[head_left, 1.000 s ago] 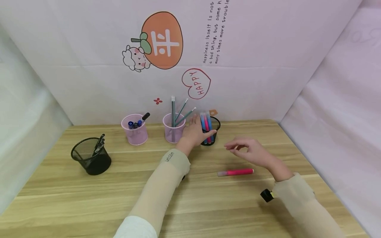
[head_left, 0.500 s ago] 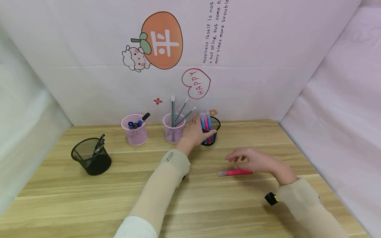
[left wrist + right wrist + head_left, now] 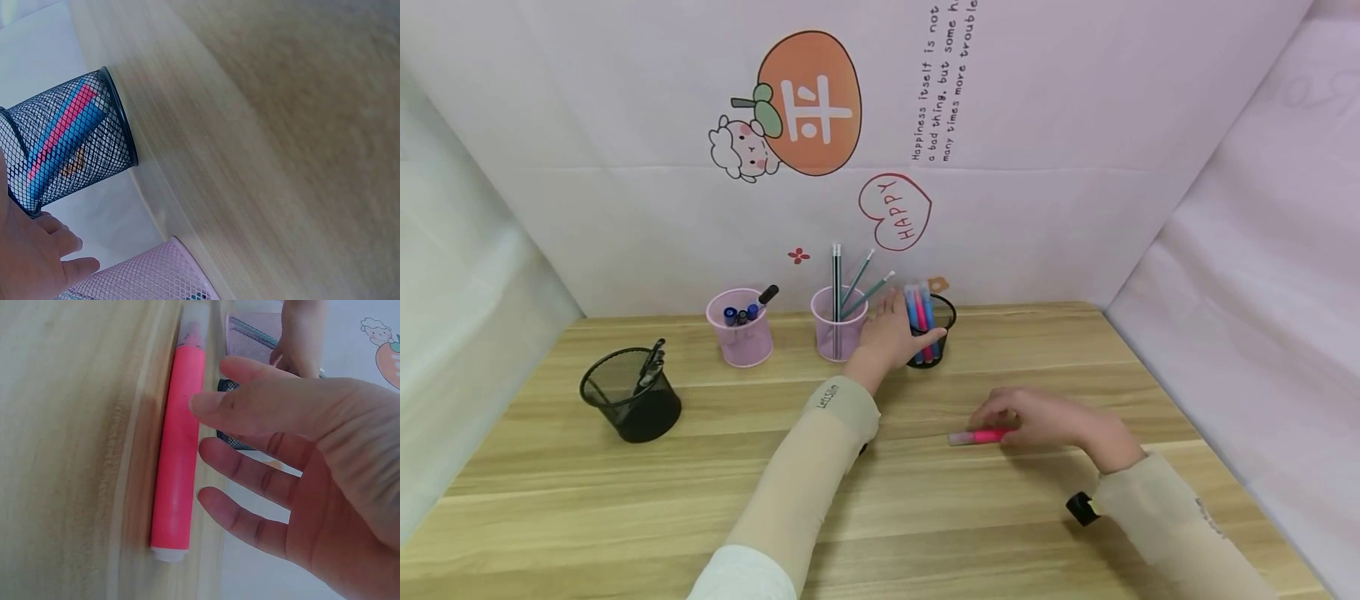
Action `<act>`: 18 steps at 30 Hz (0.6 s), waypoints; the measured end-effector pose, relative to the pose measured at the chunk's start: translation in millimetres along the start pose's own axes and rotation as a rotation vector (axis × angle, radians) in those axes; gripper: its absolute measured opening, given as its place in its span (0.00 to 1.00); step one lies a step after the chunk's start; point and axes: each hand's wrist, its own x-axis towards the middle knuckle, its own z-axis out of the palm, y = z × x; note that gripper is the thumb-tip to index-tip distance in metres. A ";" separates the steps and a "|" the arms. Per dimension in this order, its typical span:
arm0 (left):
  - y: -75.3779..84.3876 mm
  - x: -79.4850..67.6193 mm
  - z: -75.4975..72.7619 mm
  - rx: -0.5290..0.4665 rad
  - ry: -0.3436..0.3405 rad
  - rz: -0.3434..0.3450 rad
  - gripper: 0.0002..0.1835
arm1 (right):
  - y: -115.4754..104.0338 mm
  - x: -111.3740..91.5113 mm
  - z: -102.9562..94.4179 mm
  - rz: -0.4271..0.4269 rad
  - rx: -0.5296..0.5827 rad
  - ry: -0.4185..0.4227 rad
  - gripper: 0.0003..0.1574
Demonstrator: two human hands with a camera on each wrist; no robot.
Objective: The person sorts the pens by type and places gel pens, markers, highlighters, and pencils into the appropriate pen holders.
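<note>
A pink marker (image 3: 988, 437) with a clear cap lies on the wooden table. My right hand (image 3: 1037, 419) is lowered over its right part. In the right wrist view the thumb overlaps the edge of the marker (image 3: 175, 450), and the spread, bent fingers (image 3: 240, 522) are beside it, not closed round it. Farther back, my left hand (image 3: 887, 333) is at a black mesh cup (image 3: 946, 315) with blue and pink markers (image 3: 921, 317) in it. Its thumb stretches across the cup's front and its fingers are extended. In the left wrist view the hand (image 3: 31, 256) is by the cup's rim; firm contact is unclear.
Left of that hand stands a pink mesh cup (image 3: 829, 343) with several pencils. Another pink cup (image 3: 745, 343) holds pens. A wider black mesh cup (image 3: 643, 412) with black pens stands at the left. A printed cloth (image 3: 1037, 233) hangs behind the table (image 3: 715, 500).
My right hand has come down and slightly toward me, from above the pink marker onto it, and now covers the marker's right end. The left hand stays by the black cup.
</note>
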 end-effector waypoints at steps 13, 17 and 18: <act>0.2 0.7 0.8 -0.009 0.008 -0.003 0.59 | 5.8 0.1 3.7 -0.009 -0.046 0.002 0.27; 0.5 0.1 0.5 -0.009 0.004 -0.005 0.59 | 8.6 0.9 5.2 -0.012 -0.052 0.006 0.26; 0.6 0.1 0.5 -0.008 0.002 -0.005 0.60 | 9.0 1.0 5.6 -0.005 -0.053 0.005 0.26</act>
